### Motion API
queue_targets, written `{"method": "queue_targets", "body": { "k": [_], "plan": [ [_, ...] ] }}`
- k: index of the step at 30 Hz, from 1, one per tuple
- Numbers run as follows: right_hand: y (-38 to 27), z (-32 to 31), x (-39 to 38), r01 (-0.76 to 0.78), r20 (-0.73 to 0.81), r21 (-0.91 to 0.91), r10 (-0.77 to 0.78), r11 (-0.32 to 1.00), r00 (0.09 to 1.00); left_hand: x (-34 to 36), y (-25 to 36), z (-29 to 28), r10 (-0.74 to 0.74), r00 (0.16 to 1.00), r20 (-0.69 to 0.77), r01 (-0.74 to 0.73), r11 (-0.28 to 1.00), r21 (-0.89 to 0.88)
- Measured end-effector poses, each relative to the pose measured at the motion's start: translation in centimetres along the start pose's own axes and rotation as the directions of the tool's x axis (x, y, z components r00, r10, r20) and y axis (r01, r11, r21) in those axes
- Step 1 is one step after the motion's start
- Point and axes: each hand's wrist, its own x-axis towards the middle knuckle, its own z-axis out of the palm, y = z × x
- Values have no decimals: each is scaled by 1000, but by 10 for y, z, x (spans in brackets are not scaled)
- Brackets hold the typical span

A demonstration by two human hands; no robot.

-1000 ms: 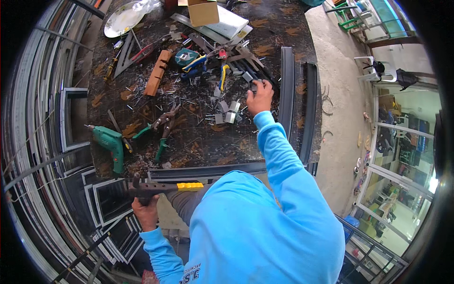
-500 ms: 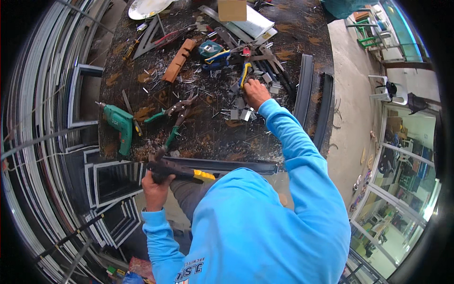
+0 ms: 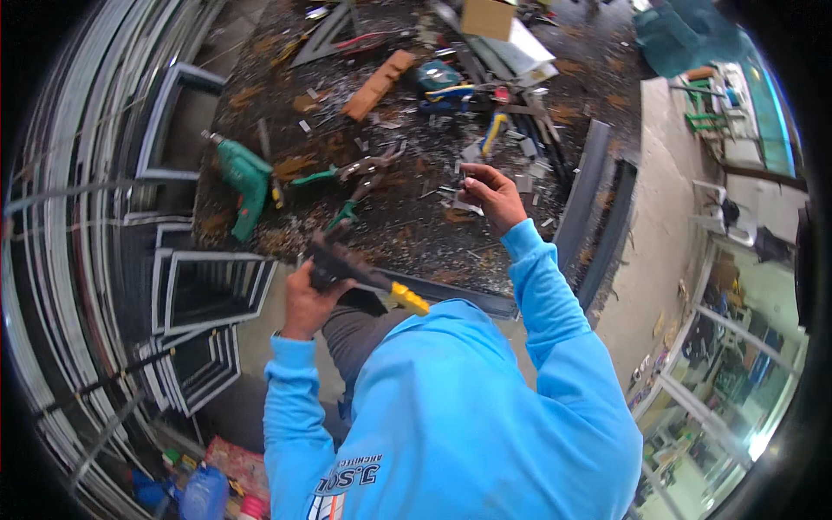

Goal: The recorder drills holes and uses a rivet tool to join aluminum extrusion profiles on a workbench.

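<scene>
My left hand (image 3: 310, 303) is wrapped round a dark hand tool with a yellow grip (image 3: 409, 298), held at the near edge of the workbench (image 3: 416, 251). Its exact kind is not clear. Over the bench, my right hand (image 3: 496, 199) has its thumb and fingers pinched together; a small dark thing seems to be at the fingertips, too small to name. Beyond that hand lie pliers with yellow and blue handles (image 3: 494, 135) and several small cut metal pieces (image 3: 539, 168). Green-handled snips (image 3: 350, 208) rest between my two hands.
A green drill (image 3: 246, 184) lies at the bench's left. Farther back are a brown notched block (image 3: 378, 85), a tape measure (image 3: 436, 76) and a cardboard box (image 3: 487, 19). Dark metal profiles (image 3: 582, 195) line the right edge. Frames (image 3: 217, 290) stand at left.
My right hand has lifted from beside the yellow and blue pliers and drawn back toward me, fingers pinched. My left hand still holds the dark tool, now tilted more. The view has shifted.
</scene>
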Motion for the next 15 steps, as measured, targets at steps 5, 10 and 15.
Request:
{"method": "queue_targets", "body": {
  "k": [5,10,15],
  "plan": [
    [10,78,1,124,177,-2,-122,992,977,9,-16,13,8,999,-31,-6,998,57],
    [1,128,6,561,310,-376,-470,738,826,-6,-27,11,-81,994,-74,78,996,-47],
    [-15,172,-15,192,211,134,-217,972,953,-12,-40,11,-79,991,-106,65,990,-127]
  ]
}}
